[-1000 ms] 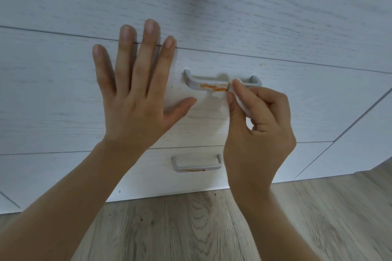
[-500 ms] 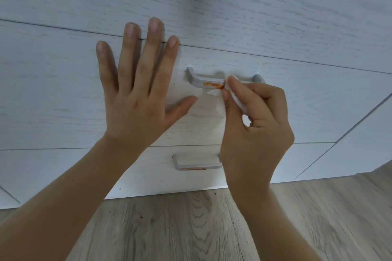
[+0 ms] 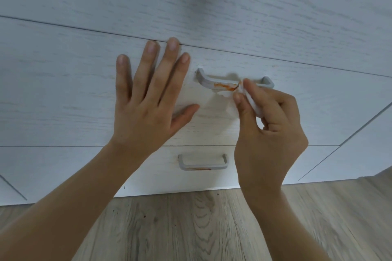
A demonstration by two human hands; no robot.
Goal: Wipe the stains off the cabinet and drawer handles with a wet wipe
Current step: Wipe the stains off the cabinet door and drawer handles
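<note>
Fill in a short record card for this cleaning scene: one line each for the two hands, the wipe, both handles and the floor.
left hand: flat, fingers spread, pressing the drawer front
right hand: pinches the wet wipe
wet wipe: white, held against the upper handle
upper handle: orange stain along the middle of its bar
lower handle: orange stain on its lower edge, untouched
floor: wood-grain boards
</note>
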